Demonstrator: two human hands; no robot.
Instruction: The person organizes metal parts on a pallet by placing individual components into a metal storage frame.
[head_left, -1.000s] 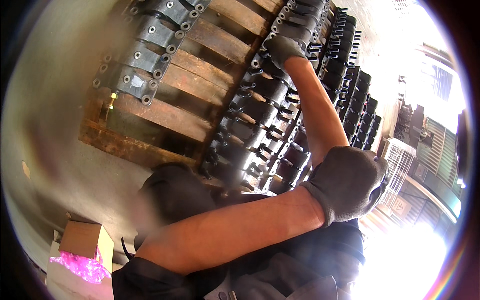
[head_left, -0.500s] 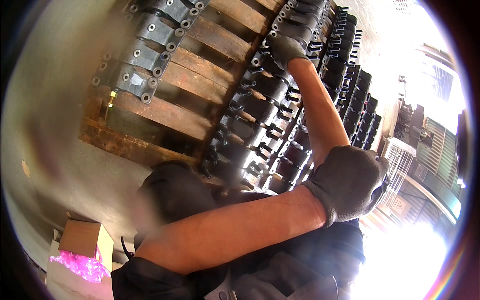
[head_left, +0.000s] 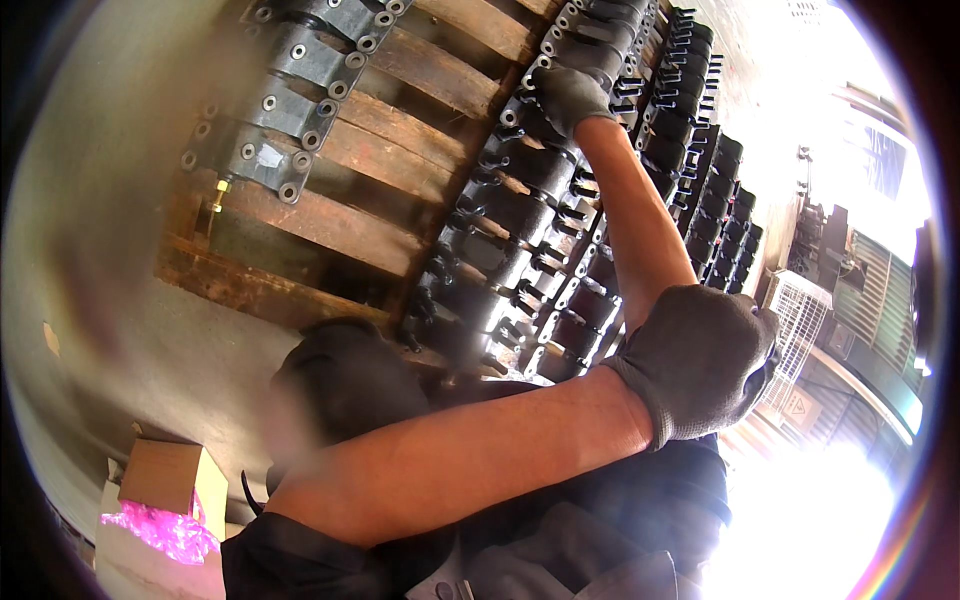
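Note:
My left arm crosses in front of my body, and my gloved left hand is closed in a fist at the right. What it holds, if anything, is hidden. Farther off, my gloved right hand rests on a long black metal casting with rounded humps and bolt holes. Its fingers curl down at a hole along the casting's left edge; I cannot make out what is in them. Black bolts stand in many of the casting's nearer holes, while the holes by the hand look bare.
The castings lie on a wooden pallet. A grey casting lies at its left, with a brass-coloured fitting at its end. More bolted black castings line the right. A cardboard box with pink plastic stands lower left.
Hardly anything differs. My left fist has risen very slightly; my right hand stays at the same place on the casting.

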